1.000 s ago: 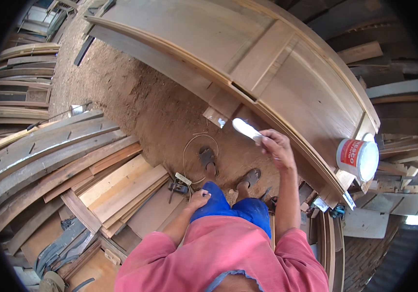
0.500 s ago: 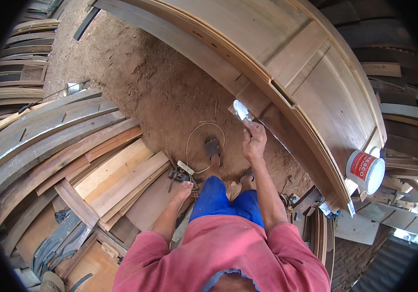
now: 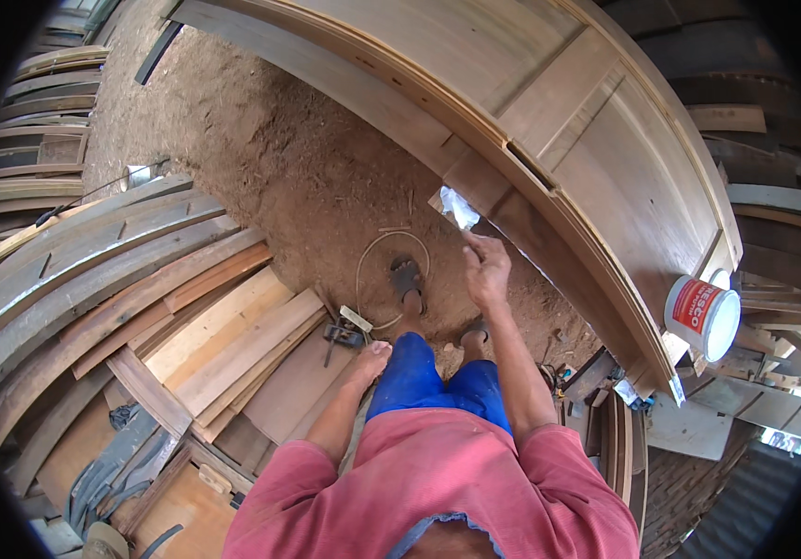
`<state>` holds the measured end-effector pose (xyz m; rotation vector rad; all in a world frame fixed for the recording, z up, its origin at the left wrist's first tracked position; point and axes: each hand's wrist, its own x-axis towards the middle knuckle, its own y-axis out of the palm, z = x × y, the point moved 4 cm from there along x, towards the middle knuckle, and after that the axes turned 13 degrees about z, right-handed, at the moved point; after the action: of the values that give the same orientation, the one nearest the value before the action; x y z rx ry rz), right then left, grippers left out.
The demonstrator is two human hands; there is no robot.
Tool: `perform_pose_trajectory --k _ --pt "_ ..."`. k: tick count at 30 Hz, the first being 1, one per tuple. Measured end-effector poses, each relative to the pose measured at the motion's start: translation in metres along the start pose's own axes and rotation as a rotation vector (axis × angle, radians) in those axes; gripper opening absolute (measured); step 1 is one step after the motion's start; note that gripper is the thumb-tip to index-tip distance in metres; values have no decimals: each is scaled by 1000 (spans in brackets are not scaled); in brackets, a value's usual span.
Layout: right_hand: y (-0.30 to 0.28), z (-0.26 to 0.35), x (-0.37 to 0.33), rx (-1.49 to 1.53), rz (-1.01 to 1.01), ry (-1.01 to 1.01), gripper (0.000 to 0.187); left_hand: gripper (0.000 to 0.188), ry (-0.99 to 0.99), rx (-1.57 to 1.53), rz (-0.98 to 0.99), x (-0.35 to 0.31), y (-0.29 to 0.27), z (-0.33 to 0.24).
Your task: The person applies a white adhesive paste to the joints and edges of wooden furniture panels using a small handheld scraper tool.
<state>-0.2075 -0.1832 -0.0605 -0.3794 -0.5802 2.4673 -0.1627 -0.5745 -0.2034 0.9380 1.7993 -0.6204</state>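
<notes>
My right hand (image 3: 487, 272) is closed round the handle of a putty knife (image 3: 462, 216). White paste covers much of its blade, which is held up to the lower side of a large brown panelled wooden door (image 3: 647, 172); I cannot tell whether it touches the wood. Low by my left knee, my left hand (image 3: 372, 360) is curled closed, and whatever it may hold is hidden. A white putty tub (image 3: 701, 317) with a red label is at the door's right end, beside a round white lid (image 3: 720, 279).
Curved-looking stacks of boards (image 3: 102, 252) fill the left side. A power tool (image 3: 344, 333) sits by the boards near my left hand. A thin hose loop (image 3: 359, 270) lies on the dirt floor (image 3: 279, 177) by my foot. Grey strips (image 3: 107, 475) are at lower left.
My left hand has moved right, closer to my knee. The putty knife has shifted slightly left and its blade has turned a little. The view has shifted slightly; the tub stays by the door's end.
</notes>
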Motion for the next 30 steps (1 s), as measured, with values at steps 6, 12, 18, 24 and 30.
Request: perform_pose_trajectory --k 6,12,18,24,30 --pt "15 8 4 179 91 139 26 29 -22 -65 37 -10 -7 -12" --pt "-9 -10 -18 489 -70 349 23 30 -33 60 27 -20 -60 -51" --pt "32 -17 -2 570 24 455 21 41 191 219 -201 -7 -150 -126" --pt "7 -15 -1 357 42 348 19 51 626 590 -544 -41 -175 -318" --pt "-10 -34 -24 221 11 342 19 76 1010 1118 -623 -87 -114 -513"
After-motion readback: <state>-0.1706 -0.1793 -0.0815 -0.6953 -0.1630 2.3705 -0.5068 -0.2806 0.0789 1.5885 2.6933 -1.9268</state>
